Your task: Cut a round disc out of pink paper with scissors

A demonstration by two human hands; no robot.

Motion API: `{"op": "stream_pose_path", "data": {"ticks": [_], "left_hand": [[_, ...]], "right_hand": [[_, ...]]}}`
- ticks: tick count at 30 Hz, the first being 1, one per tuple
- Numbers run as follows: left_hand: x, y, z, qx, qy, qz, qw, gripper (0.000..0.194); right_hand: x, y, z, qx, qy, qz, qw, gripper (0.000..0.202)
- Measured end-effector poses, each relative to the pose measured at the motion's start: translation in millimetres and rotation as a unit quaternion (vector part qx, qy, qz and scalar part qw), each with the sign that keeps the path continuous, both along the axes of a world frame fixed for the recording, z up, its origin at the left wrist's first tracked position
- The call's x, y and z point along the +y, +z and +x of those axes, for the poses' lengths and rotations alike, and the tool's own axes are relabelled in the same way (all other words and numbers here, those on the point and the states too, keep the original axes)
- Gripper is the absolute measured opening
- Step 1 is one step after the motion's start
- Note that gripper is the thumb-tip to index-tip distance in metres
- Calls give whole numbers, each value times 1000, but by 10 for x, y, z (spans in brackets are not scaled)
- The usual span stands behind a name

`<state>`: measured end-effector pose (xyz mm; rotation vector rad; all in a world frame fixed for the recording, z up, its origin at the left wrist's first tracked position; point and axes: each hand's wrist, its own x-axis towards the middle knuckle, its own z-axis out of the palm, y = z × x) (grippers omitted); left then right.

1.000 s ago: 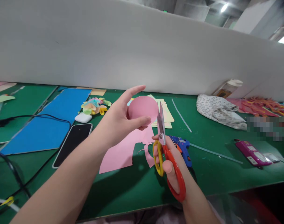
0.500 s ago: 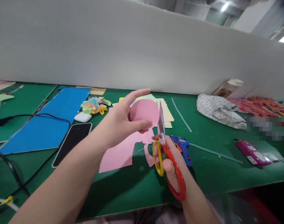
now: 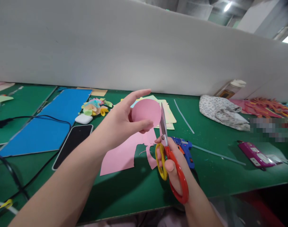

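Pink, round paper [image 3: 146, 111] is pinched by the left fingers [image 3: 144, 125]; beside them, scissors [image 3: 163, 138] are clasped by the right fingers [image 3: 170, 165].

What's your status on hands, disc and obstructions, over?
Left hand pinching pink disc. Right hand holding scissors, blades at disc's right edge, contact unclear. Glue gun beside right wrist, nothing seen between blades and disc.

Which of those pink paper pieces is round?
The disc held in the left hand; the straight-edged pink sheet and curved pink strip lie below, on the table.
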<state>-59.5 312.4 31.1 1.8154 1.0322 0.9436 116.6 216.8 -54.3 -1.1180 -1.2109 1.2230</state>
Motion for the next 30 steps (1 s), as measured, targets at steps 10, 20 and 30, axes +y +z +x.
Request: {"op": "stream_pose_path", "data": {"ticks": [10,20,30], "left_hand": [[18,8,-17,-7,-1,13,1000,79],[-5,60,-20,-13,14,5,1000,80],[-13,107,-28,-17,37,-4,999,80]], "right_hand": [[-21,38,-6,-11,-9,-5,1000,89],[-36,16,3,-12,-13,18,1000,83],[-39,35,-4,-13,-10,16,1000,77]]}}
